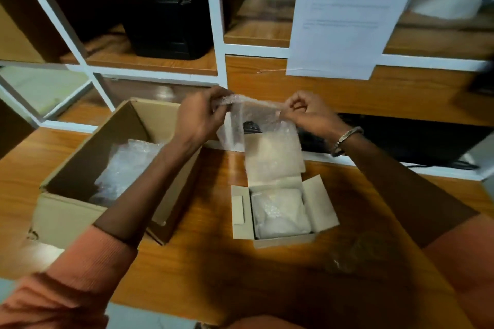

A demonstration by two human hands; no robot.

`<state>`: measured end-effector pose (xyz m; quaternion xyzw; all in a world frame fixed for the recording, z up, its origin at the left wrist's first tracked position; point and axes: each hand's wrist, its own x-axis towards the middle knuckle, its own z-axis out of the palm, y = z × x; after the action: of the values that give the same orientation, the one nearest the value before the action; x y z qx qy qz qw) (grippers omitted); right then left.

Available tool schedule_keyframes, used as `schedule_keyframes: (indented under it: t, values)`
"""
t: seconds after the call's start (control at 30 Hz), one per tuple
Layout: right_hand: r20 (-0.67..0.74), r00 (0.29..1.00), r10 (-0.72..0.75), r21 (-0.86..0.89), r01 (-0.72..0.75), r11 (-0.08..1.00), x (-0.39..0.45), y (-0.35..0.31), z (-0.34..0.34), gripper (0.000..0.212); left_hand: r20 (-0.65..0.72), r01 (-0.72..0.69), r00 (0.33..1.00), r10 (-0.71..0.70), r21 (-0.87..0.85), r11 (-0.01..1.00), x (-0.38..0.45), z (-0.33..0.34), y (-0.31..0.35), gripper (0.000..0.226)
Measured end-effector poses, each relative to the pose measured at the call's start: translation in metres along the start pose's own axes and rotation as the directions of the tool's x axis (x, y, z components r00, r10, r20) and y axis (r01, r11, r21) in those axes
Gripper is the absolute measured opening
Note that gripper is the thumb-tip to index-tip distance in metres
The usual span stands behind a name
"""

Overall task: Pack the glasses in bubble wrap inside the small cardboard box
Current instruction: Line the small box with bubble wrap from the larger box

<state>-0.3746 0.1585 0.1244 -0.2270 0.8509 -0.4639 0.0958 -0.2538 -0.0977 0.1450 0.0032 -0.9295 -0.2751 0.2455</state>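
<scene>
- Both hands are up above the table, holding a sheet of bubble wrap (256, 128) between them by its top edge; the sheet hangs down over the back flap of the small box.
- The left hand (199, 117) has its fingers curled round the left corner of the sheet, bunching it.
- The right hand (307, 111) pinches the right corner between thumb and fingertips; there is a bracelet (347, 136) on that wrist.
- The small cardboard box (315, 195) sits open on the wooden table (208, 195), flaps spread, directly below the hanging sheet.
- Inside it lies a pale bundle of bubble wrap (279, 212) that fills most of the bottom. I would guess it holds a glass, but I cannot see through it.
- A clear glass (355, 254) seems to lie on the table just in front and to the right of the small box, faint and blurred, not wrapped yet.
- To the left stands a larger cardboard box (80, 205), open, with more bubble wrap (125, 165) inside.
- So, as I read it, the job is partly done: one bundle is in, and the sheet in hand looks meant for the next piece. Wrapping, placing it and closing the flaps are left.
</scene>
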Motion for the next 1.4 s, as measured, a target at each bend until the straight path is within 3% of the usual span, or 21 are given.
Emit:
schedule_keyframes:
  t: [0.1, 0.27, 0.4, 0.57, 0.7, 0.77, 0.87, 0.93, 1.03, 1.13, 1.27, 1.33, 1.4]
  values:
    - [0.022, 0.999, 0.039, -0.062, -0.037, 0.997, -0.011, 0.025, -0.003, 0.059, 0.089, 0.090, 0.993, -0.076, -0.166, 0.982, 0.001, 0.021, 0.021, 0.026]
    - [-0.007, 0.996, -0.088, -0.122, 0.087, 0.989, -0.024, 0.053, -0.008, 0.018, 0.230, 0.029, 0.973, -0.002, -0.115, 0.993, 0.000, 0.040, 0.035, 0.018]
    - [0.009, 0.998, -0.066, -0.104, 0.067, 0.992, -0.027, 0.068, -0.028, 0.014, 0.362, 0.196, 0.929, -0.075, -0.311, 0.930, -0.013, 0.030, 0.025, 0.022]
    - [0.281, 0.959, 0.038, -0.160, 0.007, 0.987, -0.019, 0.074, -0.049, 0.022, 0.273, 0.376, 0.921, -0.277, -0.446, 0.812, -0.035, 0.025, 0.001, 0.020]
    - [0.405, 0.898, 0.171, -0.287, -0.052, 0.956, -0.012, 0.091, -0.054, 0.011, 0.189, 0.490, 0.868, -0.460, -0.481, 0.727, -0.051, 0.029, -0.016, 0.025]
    - [0.472, 0.837, 0.277, -0.277, -0.158, 0.948, -0.011, 0.102, -0.060, 0.010, 0.263, 0.562, 0.826, -0.498, -0.446, 0.697, -0.060, 0.029, -0.027, 0.027]
    - [0.599, 0.637, 0.486, -0.389, -0.300, 0.871, -0.013, 0.118, -0.065, 0.023, 0.387, 0.608, 0.782, -0.489, -0.300, 0.735, -0.074, 0.036, -0.042, 0.027]
    - [0.599, 0.561, 0.571, -0.487, -0.311, 0.816, -0.017, 0.125, -0.063, 0.020, 0.395, 0.607, 0.770, -0.501, -0.214, 0.765, -0.079, 0.040, -0.053, 0.022]
    - [0.550, 0.594, 0.588, -0.595, -0.216, 0.774, -0.021, 0.130, -0.059, 0.026, 0.439, 0.564, 0.757, -0.484, -0.063, 0.824, -0.083, 0.047, -0.069, 0.021]
    - [0.491, 0.688, 0.534, -0.705, -0.046, 0.708, -0.018, 0.133, -0.051, 0.052, 0.523, 0.530, 0.717, -0.461, 0.022, 0.848, -0.088, 0.058, -0.087, 0.021]
    - [0.429, 0.779, 0.458, -0.686, -0.050, 0.726, -0.015, 0.133, -0.034, 0.043, 0.585, 0.453, 0.670, -0.458, 0.167, 0.876, -0.088, 0.076, -0.101, 0.010]
    - [0.431, 0.778, 0.456, -0.727, 0.001, 0.686, -0.016, 0.128, -0.024, 0.048, 0.620, 0.377, 0.640, -0.454, 0.262, 0.889, -0.090, 0.082, -0.097, 0.019]
    - [0.406, 0.828, 0.387, -0.805, 0.123, 0.581, -0.017, 0.125, -0.013, 0.054, 0.596, 0.278, 0.680, -0.427, 0.329, 0.902, -0.096, 0.088, -0.091, 0.033]
